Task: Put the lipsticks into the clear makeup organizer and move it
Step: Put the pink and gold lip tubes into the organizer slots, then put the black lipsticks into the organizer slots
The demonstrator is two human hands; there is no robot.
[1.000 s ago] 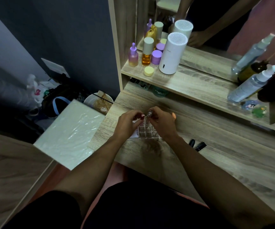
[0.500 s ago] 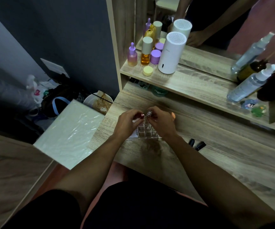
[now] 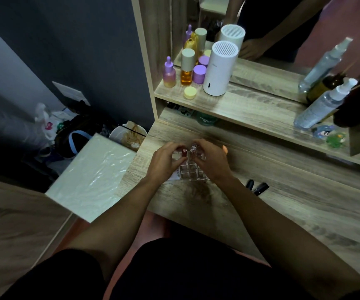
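A clear gridded makeup organizer [image 3: 191, 173] sits on the wooden desk [image 3: 283, 208] near its left end. My left hand [image 3: 163, 164] curls over the organizer's left side, fingertips on a red-topped lipstick [image 3: 184, 152] standing in the far row. My right hand [image 3: 213, 162] covers the right side and pinches a silver-topped lipstick [image 3: 193, 147] upright beside the red one. Two black lipsticks [image 3: 258, 187] lie on the desk to the right of my right wrist. The near cells of the organizer look empty.
A raised shelf [image 3: 250, 109] behind the desk carries a white cylinder [image 3: 220, 68], purple and amber bottles [image 3: 185, 68], a yellow jar [image 3: 190, 92] and spray bottles [image 3: 322, 105], with a mirror behind. A white plastic-wrapped board [image 3: 92, 174] leans at the desk's left edge.
Both hands stay at the organizer's far row with the two lipsticks; only a slight shift of hands and view.
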